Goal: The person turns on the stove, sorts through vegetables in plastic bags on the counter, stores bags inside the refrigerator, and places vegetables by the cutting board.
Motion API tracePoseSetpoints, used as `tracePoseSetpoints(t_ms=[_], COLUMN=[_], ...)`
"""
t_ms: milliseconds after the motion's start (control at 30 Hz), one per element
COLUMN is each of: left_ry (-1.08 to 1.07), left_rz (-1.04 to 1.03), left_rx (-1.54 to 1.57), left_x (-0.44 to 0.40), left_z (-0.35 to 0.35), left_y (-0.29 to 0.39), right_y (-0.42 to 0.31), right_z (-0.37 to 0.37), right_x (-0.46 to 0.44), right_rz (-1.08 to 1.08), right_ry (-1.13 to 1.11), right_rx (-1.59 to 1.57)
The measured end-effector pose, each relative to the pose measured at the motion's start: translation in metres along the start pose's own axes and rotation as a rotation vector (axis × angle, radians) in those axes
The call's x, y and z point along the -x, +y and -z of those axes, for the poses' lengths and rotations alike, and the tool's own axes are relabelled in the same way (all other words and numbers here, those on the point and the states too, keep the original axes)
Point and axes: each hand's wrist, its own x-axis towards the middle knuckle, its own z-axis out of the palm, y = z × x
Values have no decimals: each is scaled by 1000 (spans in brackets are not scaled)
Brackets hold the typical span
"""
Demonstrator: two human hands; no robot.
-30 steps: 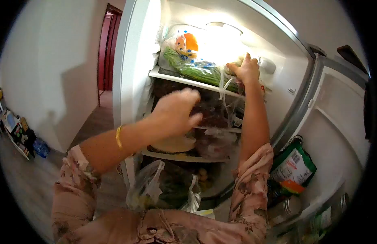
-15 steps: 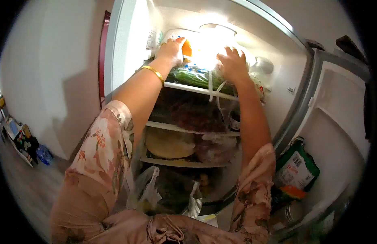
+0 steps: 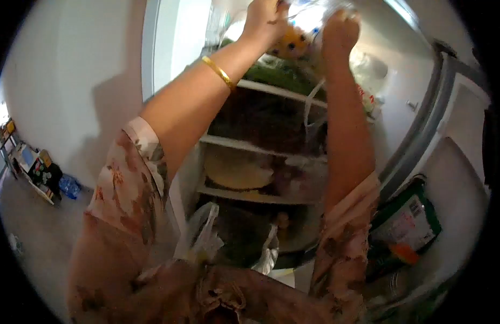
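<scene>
Both hands are raised at the top shelf of an open fridge. My left hand [image 3: 266, 20] is closed on the clear plastic bag [image 3: 309, 12], which has orange and blue-dotted print. Closed on the same bag, a little to the right, is my right hand [image 3: 341, 31]. The bag is stretched between the two hands, above the shelf. Green vegetables [image 3: 279, 75] in plastic lie below it on the top shelf [image 3: 271, 90]. A white bag handle [image 3: 310, 105] hangs over the shelf's edge beside my right forearm.
Lower shelves hold a pale round item [image 3: 236, 170] and dark bagged things. Plastic bags [image 3: 206, 232] sit at the bottom. On the right, the open door [image 3: 460, 156] holds a green package [image 3: 409, 221]. A wall [image 3: 72, 81] stands at the left.
My left hand has gone from the shelf's left side up and right, and my right hand has risen too. Both have closed on the bag, now lifted. The view has shifted slightly.
</scene>
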Motion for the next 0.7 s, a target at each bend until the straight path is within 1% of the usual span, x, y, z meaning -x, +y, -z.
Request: tracePoseSetpoints(t_ms=[33,67,167,200,233,267,300,367,400,433,467,500,600,700], left_ry=[-39,-76,46,-28,-60,-93,-80,-112,-92,-67,21,95,240,262], left_rz=[52,101,58,94,129,168,477,858,707,557,357,154,-12,-153], left_rx=[-52,-103,34,-31,3,39,184,109,49,-19,16,38,-162,-171], left_x=[-4,-13,-15,-17,-20,-23,-29,-41,-34,-27,-10,7,32,53], left_z=[4,9,14,23,31,36,48,69,73,76,77,77,82,95], left_y=[9,23,49,57,63,72,110,189,188,187,174,160,166,187], right_y=[1,-7,-37,-49,-64,-82,-98,-113,-118,-122,-126,-124,-98,-75], right_z=[-3,-5,10,1,-7,-5,3,2,-4,-9,-13,-17,-14,-6], right_x=[-8,-9,-8,-4,2,5,8,19,26,36,46,59,100,134], right_rz=[-6,-184,-333,-162,-8,-115,-225,-21,275,419,552,626,622,583], right_ry=[42,71,-339,-258,-155,-281,-407,-499,-455,-393,-313,-223,-94,-60], right_rx=[-121,-501,-1063,-929,-783,-1019,-1250,-1271,-1044,-914,-785,-653,-455,-360])
